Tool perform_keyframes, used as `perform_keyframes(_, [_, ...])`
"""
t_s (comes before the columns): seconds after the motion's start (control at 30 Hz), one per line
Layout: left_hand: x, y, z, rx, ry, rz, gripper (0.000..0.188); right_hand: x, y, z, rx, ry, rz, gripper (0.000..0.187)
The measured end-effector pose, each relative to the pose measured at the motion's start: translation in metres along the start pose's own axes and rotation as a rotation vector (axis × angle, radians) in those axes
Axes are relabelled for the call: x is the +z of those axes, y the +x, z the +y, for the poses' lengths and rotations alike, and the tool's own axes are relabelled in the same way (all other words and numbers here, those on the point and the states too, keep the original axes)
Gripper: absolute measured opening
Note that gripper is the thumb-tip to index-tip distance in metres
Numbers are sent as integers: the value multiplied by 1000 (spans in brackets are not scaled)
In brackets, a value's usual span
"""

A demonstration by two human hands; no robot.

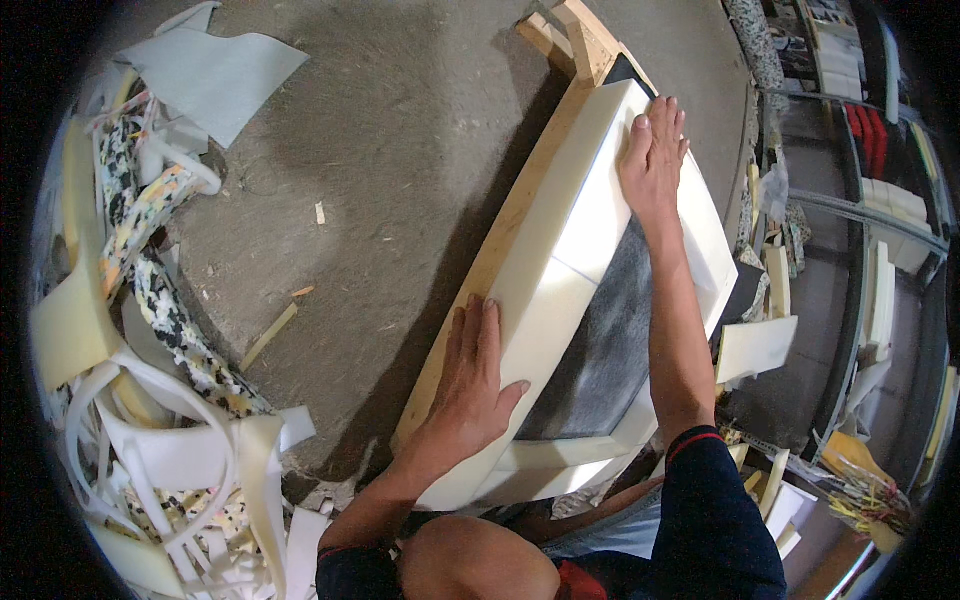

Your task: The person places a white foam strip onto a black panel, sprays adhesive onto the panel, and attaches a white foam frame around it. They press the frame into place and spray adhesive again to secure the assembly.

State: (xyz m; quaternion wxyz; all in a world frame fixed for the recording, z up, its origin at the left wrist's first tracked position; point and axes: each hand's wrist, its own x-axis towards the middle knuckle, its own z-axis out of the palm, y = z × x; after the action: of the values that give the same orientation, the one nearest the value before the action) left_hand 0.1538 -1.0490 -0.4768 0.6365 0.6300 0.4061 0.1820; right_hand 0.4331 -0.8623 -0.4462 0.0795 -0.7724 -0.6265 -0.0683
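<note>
In front of me a wooden frame [498, 262] stands tilted on the floor, its edges padded with cream foam strips [560, 300]. Dark grey fabric [590, 365] fills the middle between the strips. My left hand [470, 385] lies against the near left foam edge, fingers stretched out along the side and thumb apart on the top face. Near the far end, my right hand [655, 165] rests on the foam with its palm down and fingers extended. Neither hand holds anything. Bare wooden legs [585, 45] stick out at the far end.
Foam offcuts [180, 440] and speckled foam pieces [185, 325] are heaped along the left. A pale sheet [220, 75] lies at the far left. Small scraps [270, 335] dot the concrete floor [380, 120]. Metal shelving [860, 210] with foam pieces stands at the right.
</note>
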Motion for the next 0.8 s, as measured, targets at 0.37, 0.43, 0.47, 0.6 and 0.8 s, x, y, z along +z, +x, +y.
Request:
perform_keyframes(0.37, [-2, 2, 4, -67, -10, -27, 101, 8, 2, 3, -37, -60, -28, 73])
perform_keyframes(0.43, [0, 0, 5, -72, -9, -33, 101, 5, 5, 2, -21, -177, -62, 73])
perform_keyframes(0.47, [3, 1, 4, -88, 16, -25, 101, 3, 7, 0, -26, -160, -84, 72])
perform_keyframes(0.6, [3, 1, 1, -91, 78, 36, 100, -7, -6, -20, -88, -119, 140, 70])
perform_keyframes(0.8, [1, 2, -13, 2, 47, 94, 104, -13, -107, -97, -290, -67, 1, 74])
